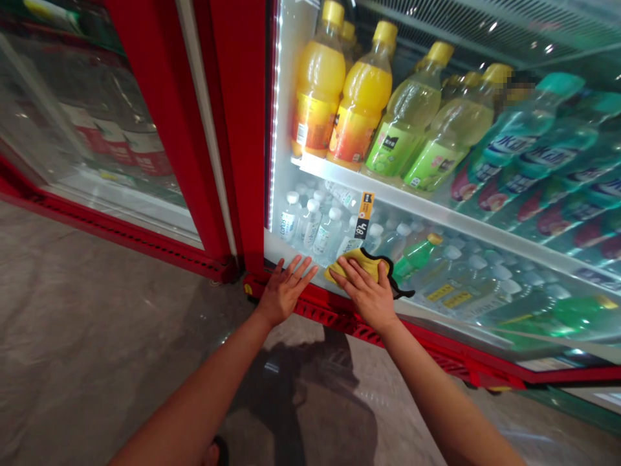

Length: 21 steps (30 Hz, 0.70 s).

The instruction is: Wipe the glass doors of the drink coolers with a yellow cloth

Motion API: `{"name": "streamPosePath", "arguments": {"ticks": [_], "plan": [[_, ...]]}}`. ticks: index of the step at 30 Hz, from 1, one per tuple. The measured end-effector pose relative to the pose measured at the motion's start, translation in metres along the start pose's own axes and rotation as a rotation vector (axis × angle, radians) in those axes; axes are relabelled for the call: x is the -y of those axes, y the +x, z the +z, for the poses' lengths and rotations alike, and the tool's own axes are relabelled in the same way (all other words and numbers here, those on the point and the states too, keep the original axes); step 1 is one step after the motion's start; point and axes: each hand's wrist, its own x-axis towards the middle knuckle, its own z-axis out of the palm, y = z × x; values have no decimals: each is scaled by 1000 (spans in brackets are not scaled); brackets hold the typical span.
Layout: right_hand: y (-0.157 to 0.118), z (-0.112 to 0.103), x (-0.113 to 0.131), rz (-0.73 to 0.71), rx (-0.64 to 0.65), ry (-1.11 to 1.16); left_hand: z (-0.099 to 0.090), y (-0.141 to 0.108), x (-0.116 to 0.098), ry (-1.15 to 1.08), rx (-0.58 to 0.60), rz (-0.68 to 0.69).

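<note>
A yellow cloth with a black edge [398,278] lies against the lower part of a glass fridge door [301,259]. On top of the cloth my right hand [366,291] is spread flat, pressing it to the glass. My left hand [284,291] rests with fingers apart at the door's lower left corner, on the glass and the red frame [237,129], and holds nothing. Behind the glass, just above the cloth, is an orange and black price tag [363,215]. Small clear water bottles [327,234] stand behind the glass near both hands.
Yellow juice bottles [361,103] and teal-capped bottles [519,142] stand on the upper shelf. Green bottles [414,255] are on the lower one. A second red-framed fridge [160,39] stands at the left. Below is the grey floor [97,336] with a dark shadow.
</note>
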Motion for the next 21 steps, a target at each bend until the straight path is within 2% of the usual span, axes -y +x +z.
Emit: {"name": "streamPosePath", "arguments": {"ticks": [4,7,9,12,15,18,21], "plan": [[-27,-6,-13,44,27,-1,-7,1,0,1,25,-49],[-52,5,-8,-19,66,29,-11,1,1,6,4,-88],[-57,16,2,-64,87,47,-13,1,2,8,-16,-95],[-41,29,20,-76,91,65,-14,1,3,4,-17,-82],[-12,27,28,-61,80,89,-15,0,5,-4,-8,-80],[9,12,20,-9,59,87,-16,0,5,-10,2,-81],[10,-4,3,77,-7,43,-19,1,6,0,-6,-92]]}}
